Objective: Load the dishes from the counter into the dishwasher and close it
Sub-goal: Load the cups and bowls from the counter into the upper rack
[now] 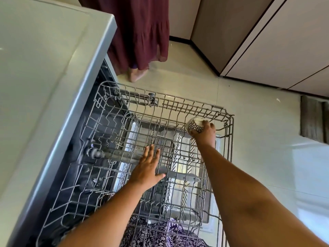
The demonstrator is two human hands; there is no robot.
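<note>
One bowl [194, 126] in right hand [205, 134], wire rack [179, 102], skirt [140, 32] beyond

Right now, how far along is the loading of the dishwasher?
Done: the wire rack is pulled out. In hand: the right hand holds a small patterned bowl at the rack's far right corner; no other dish shows in it. The left hand lies open over the wires. Left: any further dishes, none visible here, then pushing in the rack and closing.
</note>
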